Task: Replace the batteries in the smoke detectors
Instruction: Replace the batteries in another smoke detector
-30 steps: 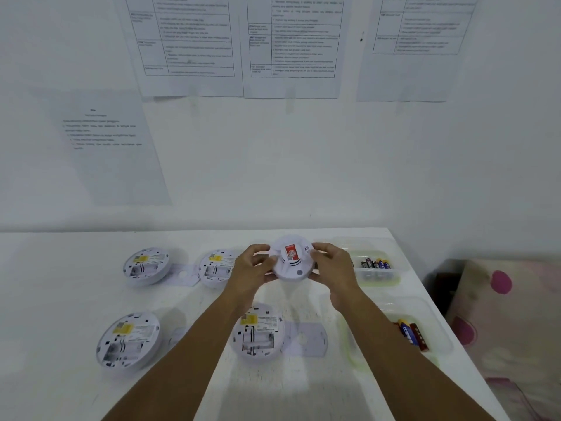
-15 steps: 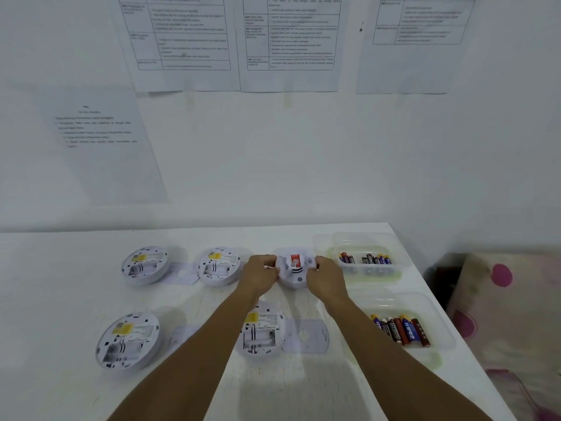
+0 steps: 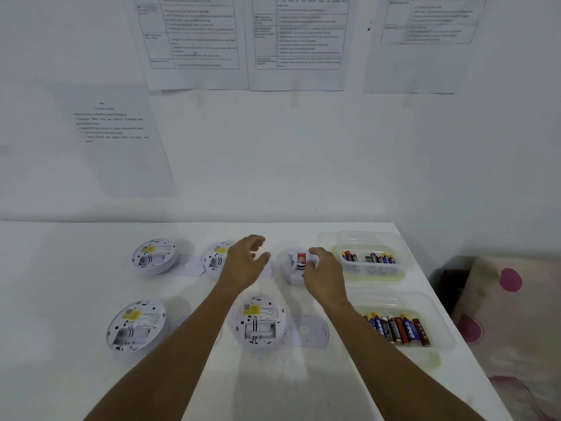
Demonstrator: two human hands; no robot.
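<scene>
A white smoke detector (image 3: 296,265) with a red label lies face up on the white table (image 3: 60,284), in the back row. My right hand (image 3: 324,275) hovers at its right edge, fingers loosely curled, not gripping it. My left hand (image 3: 246,264) is open, off to the detector's left and above another detector (image 3: 214,259). Three more detectors lie back side up with empty battery bays: back left (image 3: 154,256), front left (image 3: 136,328), front middle (image 3: 259,322).
Two clear plastic tubs of batteries stand at the right: far tub (image 3: 372,259) and near tub (image 3: 400,326). Flat white mounting plates (image 3: 308,329) lie beside the detectors. Papers hang on the wall. The table's right edge drops to a pink-spotted cushion (image 3: 510,314).
Both hands lowered the red-labelled detector onto the table in the back row and let go of it. My left hand has moved away to the left.
</scene>
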